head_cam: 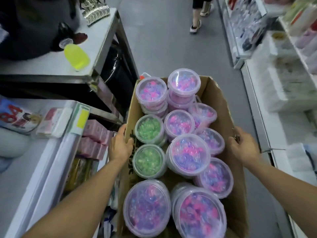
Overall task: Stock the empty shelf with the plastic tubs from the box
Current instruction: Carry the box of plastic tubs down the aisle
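A brown cardboard box (pixel 221 103) fills the middle of the view, held above the aisle floor. It is packed with several clear plastic tubs with lids. Most tubs (pixel 188 155) hold pink and purple pieces. Two tubs (pixel 148 128) on the left side hold green pieces. My left hand (pixel 120 145) grips the box's left wall, thumb over the rim. My right hand (pixel 243 148) grips the right wall. White shelves (pixel 260 127) run along the right side of the aisle.
A steel table (pixel 96 54) at upper left carries a yellow bottle (pixel 76 55). Left shelving (pixel 51 160) holds pink cartons (pixel 96 141). A person's legs (pixel 197 16) stand ahead in the grey aisle. White packaged goods (pixel 283 86) lie on the right shelves.
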